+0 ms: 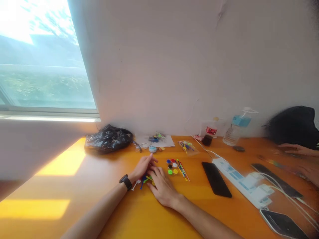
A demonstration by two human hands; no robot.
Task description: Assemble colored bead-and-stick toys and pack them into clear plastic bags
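Two bare hands, left hand (142, 167) and right hand (162, 188), close together over small pieces (143, 183) on worktop (82, 186); fingers curled, grip on anything: cannot tell. Likely hazard: light pieces scattering toward nearby discs (170, 166) and sticks (182, 170), should either hand drag. Pieces: thin, bright white, blue, green; splayed, partly hidden.

Small plastic pieces (142, 181) at 6 o'clock lie partly covered by the left hand (142, 168) and right hand (163, 188) — count indeterminate. At 4 o'clock, the bottom edge truncates a phone (284, 224). Co-worker's hands (299, 150) at 3 o'clock: blurred. Window (47, 83) at 10 o'clock — cropped.
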